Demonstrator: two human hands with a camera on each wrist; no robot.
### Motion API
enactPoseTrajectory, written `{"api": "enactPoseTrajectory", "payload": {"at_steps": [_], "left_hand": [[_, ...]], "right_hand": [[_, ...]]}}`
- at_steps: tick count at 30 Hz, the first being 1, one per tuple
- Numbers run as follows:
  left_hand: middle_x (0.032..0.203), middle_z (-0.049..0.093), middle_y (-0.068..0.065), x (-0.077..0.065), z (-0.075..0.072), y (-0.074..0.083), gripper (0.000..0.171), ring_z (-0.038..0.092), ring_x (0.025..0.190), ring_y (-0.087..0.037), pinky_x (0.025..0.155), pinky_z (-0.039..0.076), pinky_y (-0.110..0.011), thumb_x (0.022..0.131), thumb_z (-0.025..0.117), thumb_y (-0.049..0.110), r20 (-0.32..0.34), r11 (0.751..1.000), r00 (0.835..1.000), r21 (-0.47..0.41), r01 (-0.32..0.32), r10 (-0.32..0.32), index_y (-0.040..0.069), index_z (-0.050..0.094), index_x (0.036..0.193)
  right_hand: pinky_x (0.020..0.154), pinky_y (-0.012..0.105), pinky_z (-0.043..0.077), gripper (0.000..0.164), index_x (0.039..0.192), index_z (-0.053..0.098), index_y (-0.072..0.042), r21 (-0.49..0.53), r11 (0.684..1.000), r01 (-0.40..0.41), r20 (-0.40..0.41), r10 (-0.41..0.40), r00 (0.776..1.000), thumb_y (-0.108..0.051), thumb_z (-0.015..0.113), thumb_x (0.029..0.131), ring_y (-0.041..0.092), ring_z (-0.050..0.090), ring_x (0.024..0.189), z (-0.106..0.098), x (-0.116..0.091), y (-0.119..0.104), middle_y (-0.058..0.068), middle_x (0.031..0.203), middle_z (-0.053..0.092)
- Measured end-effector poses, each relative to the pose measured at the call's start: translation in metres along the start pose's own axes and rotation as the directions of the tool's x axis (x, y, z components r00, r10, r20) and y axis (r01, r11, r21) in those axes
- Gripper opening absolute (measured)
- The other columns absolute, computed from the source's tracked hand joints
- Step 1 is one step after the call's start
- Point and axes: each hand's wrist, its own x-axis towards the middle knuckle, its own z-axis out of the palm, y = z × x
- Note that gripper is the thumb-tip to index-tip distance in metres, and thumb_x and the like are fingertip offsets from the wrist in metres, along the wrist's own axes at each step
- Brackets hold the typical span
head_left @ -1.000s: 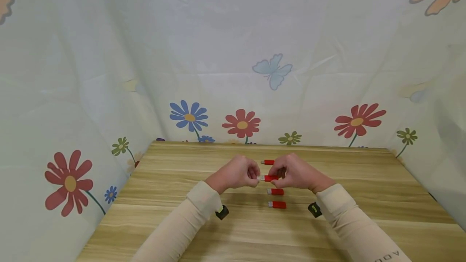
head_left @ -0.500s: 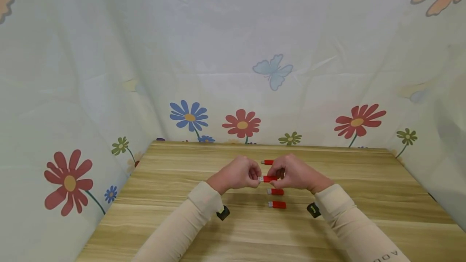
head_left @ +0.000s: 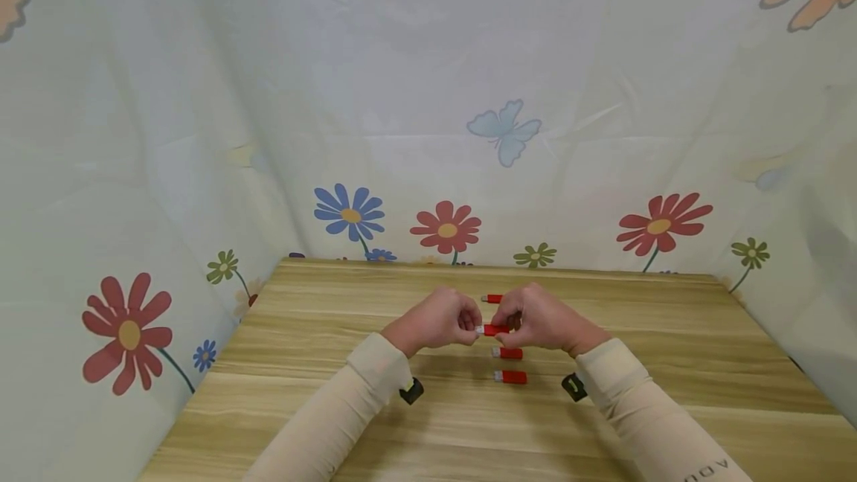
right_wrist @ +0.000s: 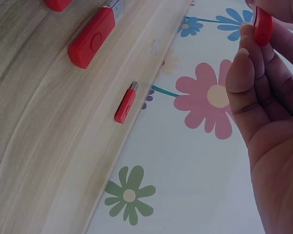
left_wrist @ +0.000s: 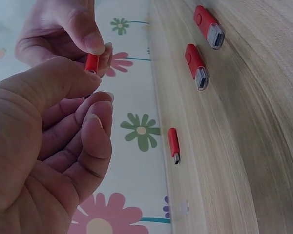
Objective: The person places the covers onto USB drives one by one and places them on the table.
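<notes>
Both hands hold one red USB stick [head_left: 495,330] above the table, its plug end to the left. My right hand [head_left: 545,318] pinches the red body between thumb and fingers. At the plug end, my left hand [head_left: 435,320] pinches what looks like its clear cap, mostly hidden by the fingertips. In the left wrist view the red body [left_wrist: 92,62] shows between the two hands. Two red USB sticks with clear caps, one [head_left: 509,353] nearer the hands and one [head_left: 512,377] closer to me, lie on the table. Beyond the hands lies another USB stick [left_wrist: 174,145] with a bare metal plug.
A small clear cap [left_wrist: 184,206] lies near the far edge of the wooden table [head_left: 321,303], left of the uncapped stick. A flower-printed curtain [head_left: 402,132] stands behind the table and at both sides.
The hands have drawn slightly closer together, and less of the stick's plug end shows between them. The sticks on the table have not moved.
</notes>
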Motion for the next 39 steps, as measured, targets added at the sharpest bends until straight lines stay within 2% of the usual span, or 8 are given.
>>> {"api": "enactPoseTrajectory", "payload": {"at_steps": [9, 14, 19, 24, 30, 34, 39], "left_hand": [[0.079, 0.071, 0.008, 0.006, 0.0, -0.001, 0.003, 0.062, 0.068, 0.0, 0.068, 0.053, -0.013, 0.089, 0.078, 0.013, 0.017, 0.998, 0.999, 0.053, -0.029, 0.028, 0.012, 0.076, 0.089], [0.079, 0.071, 0.008, 0.008, 0.001, -0.001, 0.003, 0.063, 0.069, -0.001, 0.069, 0.053, -0.013, 0.089, 0.079, 0.013, 0.017, 0.999, 1.0, 0.041, -0.009, 0.008, 0.012, 0.076, 0.09], [0.079, 0.07, 0.009, 0.012, 0.005, -0.004, 0.005, 0.062, 0.069, -0.002, 0.068, 0.053, -0.014, 0.089, 0.08, 0.016, -0.009, 0.998, 1.0, 0.067, 0.013, -0.012, 0.014, 0.076, 0.09], [0.078, 0.069, 0.011, 0.023, 0.016, -0.01, 0.008, 0.06, 0.069, -0.002, 0.067, 0.052, -0.014, 0.088, 0.082, 0.02, -0.023, 0.992, 0.999, 0.127, 0.026, -0.023, 0.017, 0.075, 0.088], [0.077, 0.068, 0.01, 0.038, 0.025, -0.014, 0.008, 0.059, 0.069, -0.005, 0.068, 0.051, -0.015, 0.088, 0.082, 0.021, 0.01, 0.981, 0.999, 0.188, 0.045, -0.047, 0.016, 0.076, 0.088], [0.077, 0.068, 0.009, 0.044, 0.032, -0.019, 0.008, 0.059, 0.069, -0.006, 0.067, 0.051, -0.016, 0.086, 0.084, 0.022, 0.015, 0.976, 0.998, 0.209, 0.062, -0.067, 0.017, 0.077, 0.088], [0.08, 0.067, 0.01, 0.05, 0.041, -0.025, 0.008, 0.058, 0.071, -0.005, 0.068, 0.05, -0.016, 0.087, 0.083, 0.024, 0.011, 0.972, 0.998, 0.23, 0.056, -0.06, 0.018, 0.079, 0.088]], "right_hand": [[0.062, 0.023, 0.057, 0.01, 0.087, 0.082, -0.017, -0.034, 0.998, 0.047, -0.027, -0.048, 0.998, -0.008, 0.084, 0.081, 0.008, 0.061, 0.065, -0.001, 0.0, 0.003, -0.01, 0.079, 0.073], [0.062, 0.024, 0.057, 0.01, 0.088, 0.082, -0.017, -0.019, 0.998, 0.057, -0.017, -0.057, 0.998, -0.008, 0.082, 0.083, 0.005, 0.06, 0.066, -0.002, 0.0, 0.006, -0.006, 0.08, 0.074], [0.063, 0.024, 0.058, 0.009, 0.09, 0.082, -0.011, -0.003, 0.998, 0.056, -0.014, -0.056, 0.998, -0.005, 0.08, 0.083, 0.003, 0.061, 0.068, -0.004, -0.001, 0.009, 0.003, 0.084, 0.075], [0.063, 0.023, 0.057, 0.008, 0.09, 0.081, -0.01, -0.016, 1.0, 0.02, -0.004, -0.02, 1.0, -0.005, 0.081, 0.083, 0.006, 0.061, 0.069, -0.004, -0.002, 0.016, 0.001, 0.084, 0.072], [0.064, 0.025, 0.057, 0.007, 0.089, 0.082, -0.01, -0.039, 0.999, -0.038, 0.005, 0.038, 0.999, -0.007, 0.082, 0.083, 0.014, 0.063, 0.071, 0.0, -0.003, 0.028, 0.002, 0.084, 0.069], [0.067, 0.022, 0.057, 0.008, 0.091, 0.082, -0.011, -0.033, 0.995, -0.089, 0.023, 0.09, 0.996, -0.01, 0.083, 0.083, 0.012, 0.062, 0.074, 0.007, -0.005, 0.04, 0.0, 0.085, 0.07], [0.068, 0.022, 0.057, 0.009, 0.093, 0.082, -0.011, 0.023, 0.988, -0.154, 0.061, 0.152, 0.986, -0.011, 0.083, 0.085, 0.009, 0.064, 0.075, 0.013, -0.008, 0.051, 0.001, 0.087, 0.073]]}}
